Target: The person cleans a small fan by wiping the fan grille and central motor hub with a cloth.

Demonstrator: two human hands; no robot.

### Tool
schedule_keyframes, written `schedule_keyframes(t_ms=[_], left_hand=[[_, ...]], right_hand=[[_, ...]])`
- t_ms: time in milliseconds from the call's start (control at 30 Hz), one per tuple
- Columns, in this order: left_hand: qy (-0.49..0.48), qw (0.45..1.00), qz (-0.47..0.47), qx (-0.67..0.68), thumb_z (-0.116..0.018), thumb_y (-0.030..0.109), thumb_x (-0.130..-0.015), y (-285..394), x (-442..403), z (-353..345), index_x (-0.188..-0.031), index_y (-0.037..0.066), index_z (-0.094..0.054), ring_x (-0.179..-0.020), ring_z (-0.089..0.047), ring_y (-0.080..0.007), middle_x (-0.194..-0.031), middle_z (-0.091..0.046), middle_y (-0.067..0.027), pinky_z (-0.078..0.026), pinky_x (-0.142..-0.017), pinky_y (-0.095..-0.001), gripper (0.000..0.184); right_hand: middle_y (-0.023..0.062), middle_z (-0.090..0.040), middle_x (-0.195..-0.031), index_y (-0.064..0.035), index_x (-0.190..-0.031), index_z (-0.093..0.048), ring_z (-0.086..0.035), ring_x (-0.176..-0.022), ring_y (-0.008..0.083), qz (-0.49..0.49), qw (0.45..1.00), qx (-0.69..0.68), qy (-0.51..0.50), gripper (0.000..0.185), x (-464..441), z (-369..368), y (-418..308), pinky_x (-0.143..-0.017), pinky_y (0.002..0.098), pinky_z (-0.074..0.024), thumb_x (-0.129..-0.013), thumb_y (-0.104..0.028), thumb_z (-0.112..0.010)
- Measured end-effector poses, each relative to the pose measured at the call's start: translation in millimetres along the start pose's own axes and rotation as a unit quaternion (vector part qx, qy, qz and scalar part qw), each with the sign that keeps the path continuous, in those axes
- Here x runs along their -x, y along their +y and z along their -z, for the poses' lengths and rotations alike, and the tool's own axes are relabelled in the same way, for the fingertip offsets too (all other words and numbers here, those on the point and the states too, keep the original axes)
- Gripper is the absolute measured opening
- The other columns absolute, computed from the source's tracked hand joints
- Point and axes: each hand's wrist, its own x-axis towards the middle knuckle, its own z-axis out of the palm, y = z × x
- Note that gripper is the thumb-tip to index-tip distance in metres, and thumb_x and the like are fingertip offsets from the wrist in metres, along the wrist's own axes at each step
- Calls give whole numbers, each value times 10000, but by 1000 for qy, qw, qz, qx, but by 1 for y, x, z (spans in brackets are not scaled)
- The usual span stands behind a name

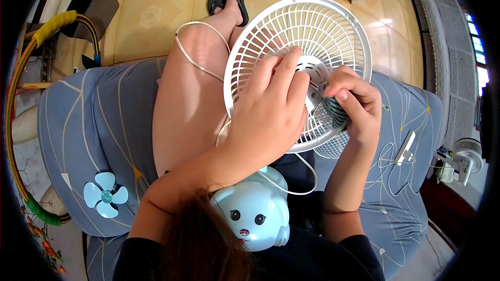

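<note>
A white round fan guard (333, 13) is tilted over my lap. My left hand (271, 104) grips it near the central hub (311, 67), its back toward me and its fingertips partly hidden. My right hand (357, 101) pinches a dark, green-striped cloth (335, 112) against the inside of the guard, beside the hub. Between my arms rests a light blue dog-shaped fan base (252, 213), partly covered by hair. A white cord (195, 62) loops over my leg and around the base.
Light blue fan blades (105, 194) lie on the grey-blue sofa (104, 104) at left. Another mesh guard (332, 145) shows under the first. A white power strip (405, 148) with cords lies at right, near a small white fan (467, 157). A striped hoop (18, 99) stands far left.
</note>
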Motion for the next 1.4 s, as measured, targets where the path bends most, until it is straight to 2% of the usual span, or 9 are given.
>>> schedule_keyframes(t_ms=[67,267,433,567,933,1033,1133,1267,1400], left_hand=[[1,1000,3,-1,-693,21,-851,0,-1,0,-1126,-25,-632,-1231,-548,-390,-1454,-557,-211,-460,-1061,-471,286],[-3,1000,-13,-7,-689,21,-854,2,-3,1,-1127,-31,-627,-1229,-552,-397,-1446,-559,-221,-463,-1057,-478,285],[1,1000,-4,-8,-689,25,-855,0,-1,-1,-1135,-36,-624,-1220,-555,-398,-1446,-558,-225,-463,-1056,-477,294],[15,998,-25,-49,-716,85,-807,-1,-2,-1,-1089,-57,-637,-1215,-583,-359,-1373,-595,-220,-513,-1050,-414,325],[-4,1000,-21,-14,-699,31,-848,4,-2,-3,-1148,-48,-627,-1225,-554,-398,-1440,-555,-238,-466,-1056,-465,319],[-4,1000,-21,-12,-702,33,-845,4,-3,-3,-1140,-42,-632,-1225,-556,-396,-1433,-560,-238,-469,-1055,-463,312],[-4,999,-26,-21,-706,33,-838,5,-4,-6,-1134,-33,-635,-1224,-561,-393,-1421,-568,-236,-474,-1054,-463,312],[8,997,-42,-65,-699,111,-830,8,-7,-8,-1069,-65,-654,-1208,-595,-350,-1358,-620,-250,-519,-1043,-422,300],[7,999,-31,-42,-707,84,-824,8,-7,-7,-1133,-53,-627,-1215,-592,-372,-1358,-613,-245,-504,-1053,-435,347]], right_hand=[[109,-700,-993,46,-970,-762,-638,-964,208,14,997,-52,-48,133,2,11,4,-883,320,-479,-952,-31,-654],[73,-694,-1021,50,-1058,-756,-621,-931,140,-20,995,-54,80,155,4,-4,4,-845,285,-471,-978,-23,-646],[66,-698,-1019,42,-1108,-773,-626,-947,138,-66,996,-2,67,179,4,-10,1,-828,274,-480,-948,4,-702],[92,-701,-1007,37,-1033,-786,-633,-947,177,-20,998,49,42,132,-2,-12,2,-857,296,-483,-948,-16,-699],[103,-696,-1006,43,-948,-758,-630,-969,193,-29,999,-13,-11,124,-2,7,8,-881,304,-471,-949,-40,-666],[90,-700,-1011,40,-963,-749,-630,-976,171,-5,998,-63,18,139,4,8,17,-891,293,-470,-964,-50,-642],[65,-703,-1018,37,-1053,-740,-627,-971,128,-40,987,-93,124,135,8,3,21,-888,264,-475,-990,-41,-650],[36,-717,-1040,34,-1162,-715,-629,-934,88,-72,975,-36,208,175,6,-11,23,-864,236,-490,-990,9,-701],[52,-709,-952,22,-1049,-720,-648,-886,131,-18,963,163,213,98,4,-22,26,-804,276,-512,-951,23,-728]])
